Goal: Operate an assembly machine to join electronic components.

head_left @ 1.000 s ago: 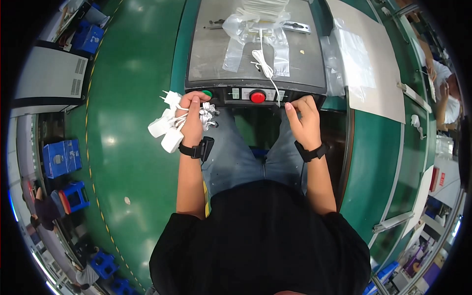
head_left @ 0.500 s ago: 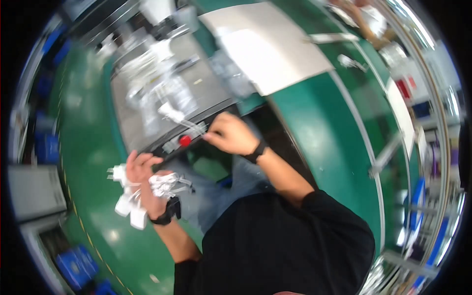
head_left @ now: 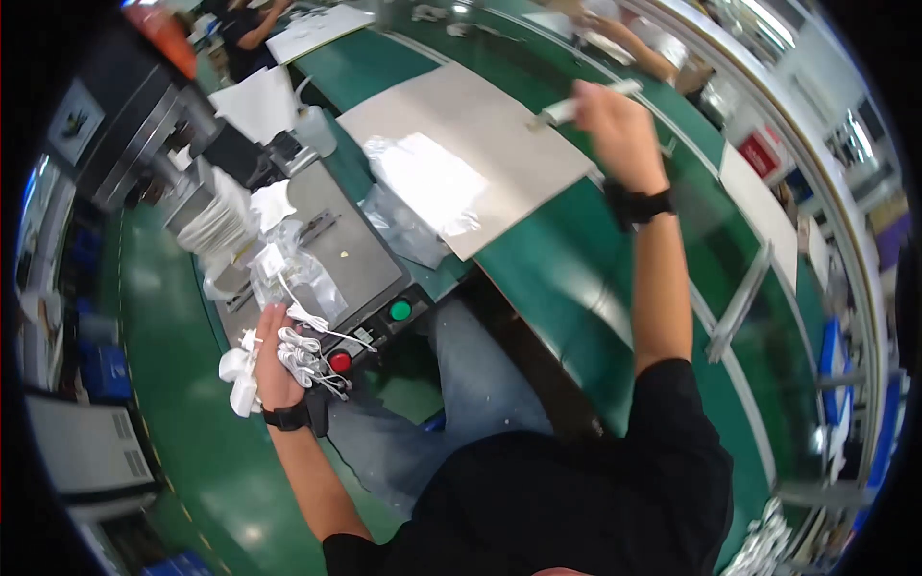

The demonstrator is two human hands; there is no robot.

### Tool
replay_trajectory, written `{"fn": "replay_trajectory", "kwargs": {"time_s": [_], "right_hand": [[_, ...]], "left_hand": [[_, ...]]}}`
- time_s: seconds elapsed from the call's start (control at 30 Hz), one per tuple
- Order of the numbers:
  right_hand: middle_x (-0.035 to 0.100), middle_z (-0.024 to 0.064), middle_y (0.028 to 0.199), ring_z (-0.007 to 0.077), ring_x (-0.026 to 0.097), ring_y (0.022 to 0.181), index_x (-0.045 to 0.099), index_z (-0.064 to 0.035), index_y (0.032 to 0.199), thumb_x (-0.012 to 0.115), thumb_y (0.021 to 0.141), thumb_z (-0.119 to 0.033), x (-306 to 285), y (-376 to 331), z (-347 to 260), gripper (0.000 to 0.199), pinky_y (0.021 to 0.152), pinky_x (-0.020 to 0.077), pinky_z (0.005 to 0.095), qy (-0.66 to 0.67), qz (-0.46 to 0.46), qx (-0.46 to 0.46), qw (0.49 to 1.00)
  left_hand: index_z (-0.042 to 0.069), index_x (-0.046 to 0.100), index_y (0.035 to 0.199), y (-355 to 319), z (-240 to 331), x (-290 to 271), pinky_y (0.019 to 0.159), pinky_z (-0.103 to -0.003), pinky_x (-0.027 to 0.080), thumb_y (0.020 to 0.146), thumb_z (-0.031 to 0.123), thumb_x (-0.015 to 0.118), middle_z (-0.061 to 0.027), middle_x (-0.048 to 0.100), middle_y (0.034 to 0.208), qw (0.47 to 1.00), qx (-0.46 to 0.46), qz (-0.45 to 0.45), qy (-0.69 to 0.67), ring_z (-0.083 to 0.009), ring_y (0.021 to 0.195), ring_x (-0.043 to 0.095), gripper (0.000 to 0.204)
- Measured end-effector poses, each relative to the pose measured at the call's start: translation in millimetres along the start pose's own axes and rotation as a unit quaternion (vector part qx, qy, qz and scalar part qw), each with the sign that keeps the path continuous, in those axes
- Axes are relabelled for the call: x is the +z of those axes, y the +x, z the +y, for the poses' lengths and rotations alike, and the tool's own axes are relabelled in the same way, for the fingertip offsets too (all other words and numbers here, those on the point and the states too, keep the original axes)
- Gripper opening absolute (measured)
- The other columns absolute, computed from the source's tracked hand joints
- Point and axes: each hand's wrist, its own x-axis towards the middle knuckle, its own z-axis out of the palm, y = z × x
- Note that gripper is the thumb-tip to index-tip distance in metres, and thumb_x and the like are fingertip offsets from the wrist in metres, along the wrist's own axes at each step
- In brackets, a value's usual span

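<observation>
At the machine's front left corner, my left hand holds several white power adapters. Its fingers point up. The adapters hang on the outer side, while their coiled white cables bunch by the palm. Another white adapter lies on clear plastic bags on the grey machine top, its cable trailing over the front edge. My right hand is raised far forward and right, fingers curled, in front of a pale metal bar. What those fingers hold, if anything, is hidden.
The machine's front panel has a green button and a red button. Right of it, a beige board bears a clear plastic bag on the green bench. Another person's arm is at the far side.
My right hand has moved from the machine's front edge to far forward and right. My left hand, still with the adapters, is nearer the machine. The view has shifted.
</observation>
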Motion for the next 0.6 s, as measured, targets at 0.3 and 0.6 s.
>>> {"fn": "replay_trajectory", "kwargs": {"time_s": [0.3,0.6], "right_hand": [[0.059,0.0251,0.133,0.0413,0.053,0.129,0.056,-0.0040,0.135,0.056,0.082,0.001,-77,-54,314,0.054,0.111,0.0411,0.0449,-0.329,-0.131,0.129,0.926],[0.064,0.0158,0.101,0.0294,0.063,0.092,0.057,-0.0007,0.117,0.067,0.091,-0.017,-82,-50,354,0.032,0.084,0.0514,0.0396,-0.291,-0.091,0.151,0.940]], "left_hand": [[0.001,0.052,0.140,2,14,11,0.072,-0.033,0.057,0.106,0.022,0.049,-0.0158,0.064,0.124,0.982,-0.105,-0.018,-0.159,-0.0238,0.095,0.067,0.040],[-0.004,0.058,0.123,6,21,13,0.071,-0.038,0.061,0.104,0.021,0.048,-0.0126,0.070,0.093,0.945,-0.161,-0.099,-0.267,-0.0261,0.080,0.071,0.033]]}}
